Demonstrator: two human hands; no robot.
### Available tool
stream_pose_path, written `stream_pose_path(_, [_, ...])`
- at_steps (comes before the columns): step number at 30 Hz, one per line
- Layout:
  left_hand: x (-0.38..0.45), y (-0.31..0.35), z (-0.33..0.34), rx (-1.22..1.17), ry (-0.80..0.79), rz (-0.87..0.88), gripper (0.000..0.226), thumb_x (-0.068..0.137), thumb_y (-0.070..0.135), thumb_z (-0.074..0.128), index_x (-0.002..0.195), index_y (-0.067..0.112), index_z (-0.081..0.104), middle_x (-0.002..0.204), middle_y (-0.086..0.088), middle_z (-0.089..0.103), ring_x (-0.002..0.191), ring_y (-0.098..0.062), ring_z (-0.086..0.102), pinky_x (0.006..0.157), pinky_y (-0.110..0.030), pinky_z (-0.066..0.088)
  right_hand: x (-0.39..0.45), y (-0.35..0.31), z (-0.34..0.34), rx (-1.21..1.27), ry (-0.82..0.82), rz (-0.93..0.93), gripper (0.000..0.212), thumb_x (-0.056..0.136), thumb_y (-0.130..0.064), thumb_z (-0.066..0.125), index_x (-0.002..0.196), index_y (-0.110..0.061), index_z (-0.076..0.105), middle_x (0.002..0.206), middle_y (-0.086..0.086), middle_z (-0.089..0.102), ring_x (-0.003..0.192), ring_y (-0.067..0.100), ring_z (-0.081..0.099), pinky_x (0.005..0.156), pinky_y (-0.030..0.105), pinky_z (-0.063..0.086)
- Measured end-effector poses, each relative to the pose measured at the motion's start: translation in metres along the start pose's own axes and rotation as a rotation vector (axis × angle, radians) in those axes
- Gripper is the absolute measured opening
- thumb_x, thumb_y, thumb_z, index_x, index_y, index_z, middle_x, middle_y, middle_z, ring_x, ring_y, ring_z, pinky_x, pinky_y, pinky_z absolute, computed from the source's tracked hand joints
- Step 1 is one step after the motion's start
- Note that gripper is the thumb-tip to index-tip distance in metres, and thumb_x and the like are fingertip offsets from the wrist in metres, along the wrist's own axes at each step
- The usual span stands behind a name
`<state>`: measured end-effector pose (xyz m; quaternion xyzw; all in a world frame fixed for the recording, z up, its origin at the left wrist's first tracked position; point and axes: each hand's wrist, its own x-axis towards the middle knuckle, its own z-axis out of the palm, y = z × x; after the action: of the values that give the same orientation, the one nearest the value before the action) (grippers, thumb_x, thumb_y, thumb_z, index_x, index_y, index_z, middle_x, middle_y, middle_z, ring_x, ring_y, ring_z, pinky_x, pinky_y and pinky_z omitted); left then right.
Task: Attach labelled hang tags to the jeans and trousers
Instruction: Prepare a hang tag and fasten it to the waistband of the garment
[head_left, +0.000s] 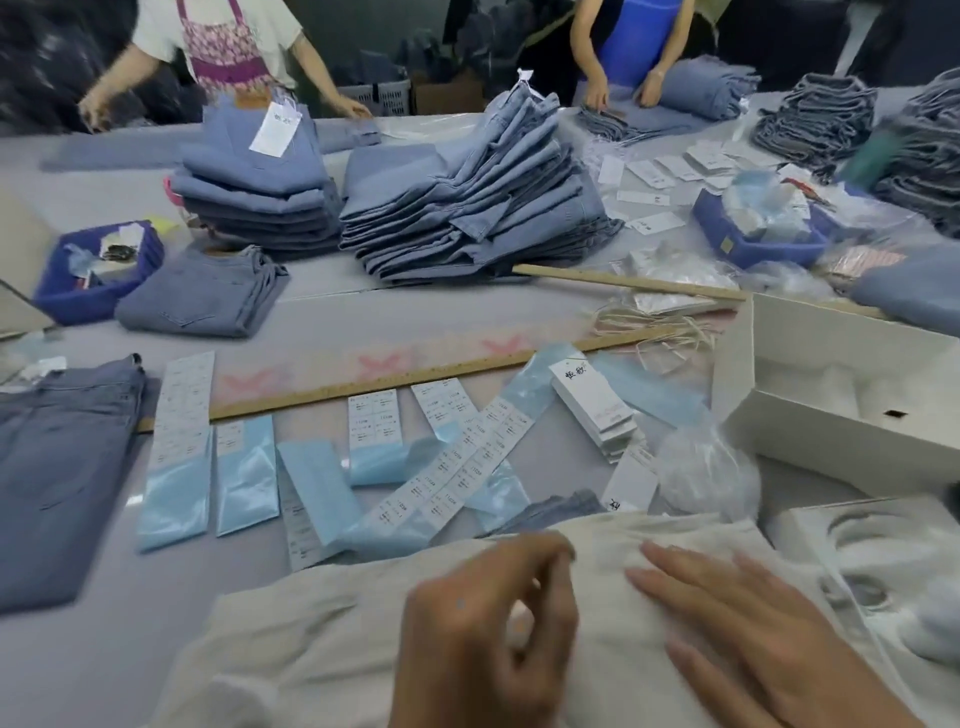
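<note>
At the far left of the frame a pair of dark blue jeans (62, 467) lies flat on the table (322, 317), with no tag on it that can be seen. Just right of it, along the lower middle, strips of printed size labels (182, 415) lie on shiny blue backing sheets (244, 478); the print looks like "110" repeated down one slanted label strip (441, 478), but it is too soft to read with any certainty. Above these, in the upper left and centre, stand two stacks of folded jeans (457, 208); the left stack (254, 171) carries a white hang tag (274, 127) on top, so some pieces appear finished. At the bottom centre a pale cream pair of trousers (322, 623) is spread out, and no tag shows on it, so this piece seems to be the one in hand. The left hand (488, 629) hovers over the cloth with fingers curled, thumb near fingertips; whether that grip pinches anything I cannot tell. The right hand (748, 629) lies flat on the trousers, fingers straight, its grip wide. Right of centre a pile of white hang tags (592, 410) bears two brush-written characters, beside loose string (649, 322) and an open white box (841, 400).
</note>
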<state>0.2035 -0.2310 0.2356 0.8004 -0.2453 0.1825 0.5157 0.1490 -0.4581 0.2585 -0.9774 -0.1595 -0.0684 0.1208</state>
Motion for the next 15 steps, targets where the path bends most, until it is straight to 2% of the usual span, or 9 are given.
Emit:
stream_pose_path(1, [0.013, -0.023, -0.009, 0.045, -0.002, -0.066, 0.008, 0.097, 0.039, 0.055, 0.094, 0.034, 0.061, 0.079, 0.02, 0.066, 0.065, 0.003, 0.065, 0.058, -0.022, 0.055, 0.008, 0.006, -0.006, -0.038, -0.021, -0.007, 0.064, 0.105, -0.057, 0.019, 0.111, -0.029, 0.076, 0.119, -0.01, 0.072, 0.101, 0.015, 0.073, 0.091, 0.023, 0.042])
stream_pose_path(3, [0.039, -0.082, -0.022, 0.279, -0.08, -0.28, 0.007, 0.097, 0.042, 0.054, 0.096, 0.038, 0.06, 0.084, 0.021, 0.068, 0.072, 0.0, 0.065, 0.065, -0.03, 0.056, 0.035, 0.01, -0.02, -0.069, -0.167, -0.033, 0.06, 0.1, -0.066, 0.019, 0.102, -0.047, 0.075, 0.102, -0.029, 0.071, 0.084, -0.002, 0.072, 0.076, 0.022, 0.051])
stream_pose_path(4, [0.05, -0.118, -0.028, 0.412, -0.183, -0.388, 0.005, 0.097, 0.042, 0.055, 0.099, 0.04, 0.059, 0.092, 0.02, 0.069, 0.078, -0.001, 0.064, 0.07, -0.033, 0.056, 0.055, 0.01, -0.026, -0.071, -0.322, -0.004, 0.058, 0.093, -0.076, 0.015, 0.099, -0.056, 0.069, 0.092, -0.037, 0.066, 0.078, -0.014, 0.064, 0.069, 0.02, 0.051])
stream_pose_path(6, [0.057, -0.179, -0.027, 0.629, -0.475, -0.629, 0.021, 0.098, 0.049, 0.056, 0.115, 0.038, 0.058, 0.114, 0.014, 0.067, 0.099, -0.009, 0.063, 0.082, -0.035, 0.054, 0.102, 0.013, -0.024, -0.025, -0.603, 0.123, 0.054, 0.08, -0.088, 0.016, 0.109, -0.063, 0.054, 0.097, -0.044, 0.058, 0.085, -0.016, 0.057, 0.073, 0.016, 0.049])
stream_pose_path(8, [0.044, -0.226, -0.016, 0.72, -0.713, -0.752, 0.045, 0.094, 0.061, 0.056, 0.125, 0.029, 0.056, 0.127, 0.008, 0.063, 0.112, -0.016, 0.06, 0.086, -0.035, 0.051, 0.156, 0.026, 0.004, 0.152, -0.747, 0.21, 0.039, 0.087, -0.076, 0.036, 0.112, -0.054, 0.058, 0.093, -0.035, 0.064, 0.084, -0.011, 0.061, 0.076, 0.019, 0.05])
stream_pose_path(10, [0.034, -0.255, -0.011, 0.751, -0.825, -0.809, 0.045, 0.088, 0.069, 0.059, 0.111, 0.031, 0.057, 0.121, 0.008, 0.065, 0.106, -0.015, 0.062, 0.076, -0.031, 0.047, 0.211, 0.045, 0.052, 0.243, -0.782, 0.287, 0.021, 0.098, -0.053, 0.052, 0.11, -0.041, 0.064, 0.091, -0.018, 0.07, 0.079, 0.0, 0.068, 0.074, 0.023, 0.055])
stream_pose_path(12, [0.029, -0.272, -0.012, 0.771, -0.842, -0.823, 0.04, 0.084, 0.071, 0.061, 0.091, 0.033, 0.051, 0.105, 0.01, 0.066, 0.091, -0.012, 0.061, 0.066, -0.029, 0.042, 0.257, 0.061, 0.104, 0.192, -0.796, 0.34, 0.023, 0.101, -0.039, 0.054, 0.116, -0.026, 0.064, 0.096, -0.003, 0.071, 0.08, 0.011, 0.07, 0.064, 0.024, 0.057])
stream_pose_path(13, [0.029, -0.277, -0.014, 0.779, -0.823, -0.822, 0.04, 0.084, 0.07, 0.062, 0.089, 0.032, 0.05, 0.103, 0.011, 0.066, 0.087, -0.011, 0.059, 0.066, -0.029, 0.042, 0.274, 0.071, 0.129, 0.168, -0.811, 0.393, 0.027, 0.102, -0.036, 0.054, 0.118, -0.017, 0.062, 0.098, 0.005, 0.07, 0.082, 0.016, 0.072, 0.062, 0.025, 0.058])
stream_pose_path(15, [0.028, -0.285, -0.02, 0.754, -0.77, -0.84, 0.039, 0.084, 0.067, 0.063, 0.099, 0.032, 0.053, 0.103, 0.013, 0.065, 0.085, -0.01, 0.056, 0.068, -0.029, 0.043, 0.298, 0.086, 0.169, 0.204, -0.847, 0.579, 0.036, 0.102, -0.033, 0.054, 0.122, -0.003, 0.055, 0.101, 0.017, 0.068, 0.087, 0.029, 0.074, 0.067, 0.035, 0.063])
